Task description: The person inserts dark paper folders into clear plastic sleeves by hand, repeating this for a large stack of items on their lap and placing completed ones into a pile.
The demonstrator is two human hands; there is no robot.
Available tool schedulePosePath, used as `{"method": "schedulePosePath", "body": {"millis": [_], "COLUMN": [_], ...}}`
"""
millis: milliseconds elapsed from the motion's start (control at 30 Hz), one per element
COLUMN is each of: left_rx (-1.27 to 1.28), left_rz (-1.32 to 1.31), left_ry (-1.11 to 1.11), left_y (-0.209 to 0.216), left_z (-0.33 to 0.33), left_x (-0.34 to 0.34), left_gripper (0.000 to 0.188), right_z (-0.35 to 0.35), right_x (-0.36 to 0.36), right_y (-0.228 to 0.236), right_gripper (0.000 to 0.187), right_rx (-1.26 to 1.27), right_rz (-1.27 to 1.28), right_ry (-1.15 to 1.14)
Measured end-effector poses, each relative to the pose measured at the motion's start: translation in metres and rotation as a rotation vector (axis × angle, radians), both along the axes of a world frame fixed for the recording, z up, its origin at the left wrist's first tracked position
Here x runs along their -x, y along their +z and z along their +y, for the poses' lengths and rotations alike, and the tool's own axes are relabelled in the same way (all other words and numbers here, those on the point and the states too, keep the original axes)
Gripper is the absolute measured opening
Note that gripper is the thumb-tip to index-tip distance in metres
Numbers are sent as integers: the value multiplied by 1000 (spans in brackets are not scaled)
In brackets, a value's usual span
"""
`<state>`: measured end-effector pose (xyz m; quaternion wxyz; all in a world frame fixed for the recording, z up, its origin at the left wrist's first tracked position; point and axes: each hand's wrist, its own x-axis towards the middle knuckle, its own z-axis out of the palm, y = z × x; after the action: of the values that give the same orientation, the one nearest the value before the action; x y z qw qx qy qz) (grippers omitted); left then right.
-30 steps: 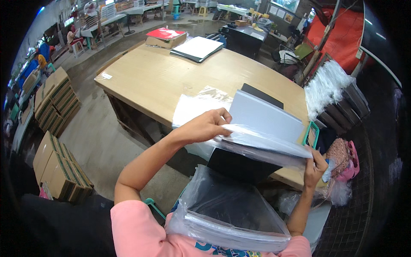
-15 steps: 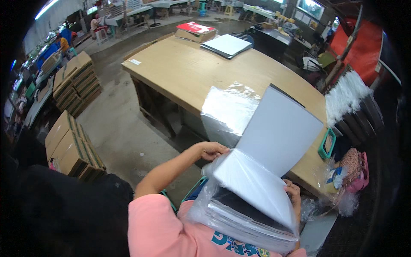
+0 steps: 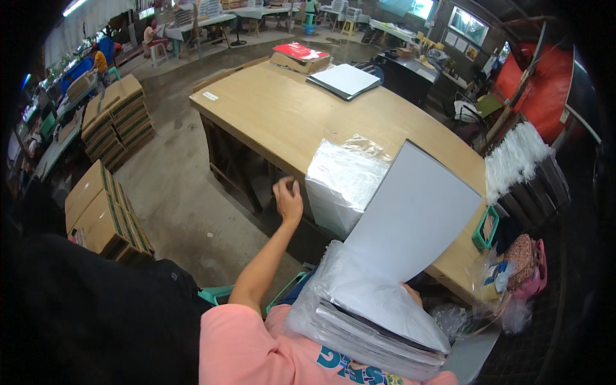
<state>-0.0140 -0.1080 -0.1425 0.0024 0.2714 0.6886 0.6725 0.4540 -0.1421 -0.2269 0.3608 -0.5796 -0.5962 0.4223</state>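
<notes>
A large light-grey board (image 3: 417, 205) with a dark edge stands tilted up. Its lower end is inside a clear plastic sleeve (image 3: 378, 308), which lies over a stack of plastic-wrapped sheets (image 3: 385, 350) against my pink shirt. My right hand (image 3: 412, 294) is at the board's lower right edge, closed on the sleeve; most of its fingers are hidden behind it. Away from the sleeve, my left hand (image 3: 288, 200) is raised beside a pile of clear plastic sleeves (image 3: 346, 179) at the table's edge. Its fingers are loosely bent and apart, with nothing in them.
The wooden table (image 3: 276, 106) bears a stack of grey boards (image 3: 344, 80) and a red-topped box (image 3: 299, 56). A green basket (image 3: 486, 228) and a pink bag (image 3: 536, 269) are at the right. Cardboard boxes (image 3: 106, 215) stand on the floor at left.
My left hand has let go of the sleeve's edge and moved up and left, to beside the sleeve pile. My right hand has shifted left, further behind the sleeve. The board has tipped slightly lower.
</notes>
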Motion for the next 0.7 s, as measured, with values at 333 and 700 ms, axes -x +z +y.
{"method": "schedulePosePath", "body": {"millis": [333,700], "left_rx": [405,571], "left_rz": [896,836], "left_ry": [-313,-268], "left_y": [104,96], "left_z": [107,112], "left_x": [27,24], "left_gripper": [22,24], "right_z": [33,176], "right_x": [55,318], "right_y": [234,297], "right_gripper": [27,34], "right_rx": [58,-677], "right_rz": [-461,-522], "right_ry": [598,669]}}
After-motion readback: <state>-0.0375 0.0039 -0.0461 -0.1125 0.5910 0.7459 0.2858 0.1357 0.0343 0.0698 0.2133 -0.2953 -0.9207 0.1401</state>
